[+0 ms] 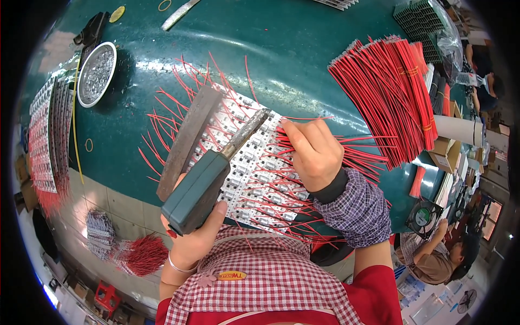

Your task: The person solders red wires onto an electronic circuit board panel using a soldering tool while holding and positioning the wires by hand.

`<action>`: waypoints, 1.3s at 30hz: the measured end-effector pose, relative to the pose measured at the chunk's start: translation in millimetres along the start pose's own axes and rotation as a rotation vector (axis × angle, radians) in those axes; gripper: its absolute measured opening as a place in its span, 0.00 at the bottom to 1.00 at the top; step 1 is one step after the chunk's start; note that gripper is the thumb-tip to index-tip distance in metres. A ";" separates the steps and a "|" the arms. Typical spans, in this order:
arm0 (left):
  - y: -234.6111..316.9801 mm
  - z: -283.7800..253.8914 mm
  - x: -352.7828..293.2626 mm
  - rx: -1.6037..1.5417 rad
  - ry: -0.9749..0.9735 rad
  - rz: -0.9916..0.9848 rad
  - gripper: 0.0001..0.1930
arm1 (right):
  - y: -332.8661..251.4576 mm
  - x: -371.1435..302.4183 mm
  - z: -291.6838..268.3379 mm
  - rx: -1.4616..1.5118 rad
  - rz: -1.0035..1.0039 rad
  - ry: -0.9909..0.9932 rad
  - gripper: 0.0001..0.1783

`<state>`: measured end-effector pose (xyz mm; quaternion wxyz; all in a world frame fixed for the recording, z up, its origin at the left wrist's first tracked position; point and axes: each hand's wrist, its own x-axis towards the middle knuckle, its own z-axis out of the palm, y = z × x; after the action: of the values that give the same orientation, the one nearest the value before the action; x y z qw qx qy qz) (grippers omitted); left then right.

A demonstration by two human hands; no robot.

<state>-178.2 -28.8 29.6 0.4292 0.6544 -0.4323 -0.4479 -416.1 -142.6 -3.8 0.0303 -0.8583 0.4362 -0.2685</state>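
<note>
A white circuit board panel [238, 181] lies on the green table in front of me, with many thin red wires sticking out from its sides. My left hand [203, 233] grips a soldering iron [196, 188] by its dark green handle. Its metal tip reaches the panel's upper right part, close to my right fingers. With thumb and forefinger pinched, my right hand [317, 154] holds a red wire [309, 117] at the panel's right edge. Across the panel's left part rests a dark, flat metal bar [187, 143]. Loose red wires fan out beneath my right hand.
A large bundle of red wires [374, 103] lies at the right. At the left are a round bowl [81, 89] of silvery bits and stacked boards [43, 130]. A small fan [424, 216] stands near another person [441, 257]. More wired pieces [138, 254] are low on the left.
</note>
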 end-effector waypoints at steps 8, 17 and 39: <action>8.2 8.6 14.9 0.037 -0.074 0.175 0.17 | 4.3 0.5 3.7 -0.020 -0.044 -0.025 0.19; 15.1 10.1 20.5 0.179 -0.118 0.264 0.15 | 0.1 4.4 4.0 -0.024 -0.001 -0.020 0.21; 29.1 5.6 29.8 0.199 -0.166 0.193 0.09 | -0.2 3.4 4.9 -0.003 0.005 -0.018 0.21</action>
<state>-182.1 -65.6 49.6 0.3660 0.6100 -0.5694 -0.4120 -411.9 -146.1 -6.4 0.0338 -0.8596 0.4386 -0.2599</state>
